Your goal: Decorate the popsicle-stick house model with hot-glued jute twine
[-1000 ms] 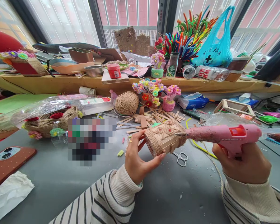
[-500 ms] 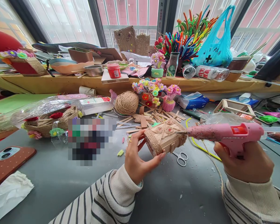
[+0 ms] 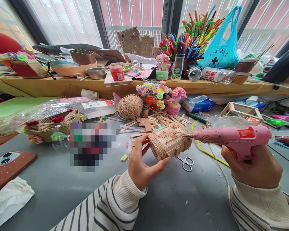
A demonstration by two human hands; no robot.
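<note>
My left hand (image 3: 141, 162) grips a small box of wooden sticks (image 3: 170, 141) wrapped in twine at both ends, with twine rosettes on top, tilted above the grey table (image 3: 62, 189). My right hand (image 3: 256, 168) is closed around the handle of a pink glue gun (image 3: 233, 136). The gun lies level and its metal nozzle touches the box's upper right end. A strand of twine (image 3: 221, 170) trails from the box down toward my right sleeve.
Small scissors (image 3: 186, 162) lie under the box. Behind are loose wooden sticks (image 3: 156, 121), a ball of twine (image 3: 130, 106), yarn flower pots (image 3: 174, 101), a twine basket (image 3: 49, 126), and a phone (image 3: 8, 165) at left. A cluttered yellow shelf (image 3: 69, 86) runs along the window.
The glue gun has lifted slightly and shifted a little right, its nozzle staying at the box's right end. My left hand and the box have barely moved.
</note>
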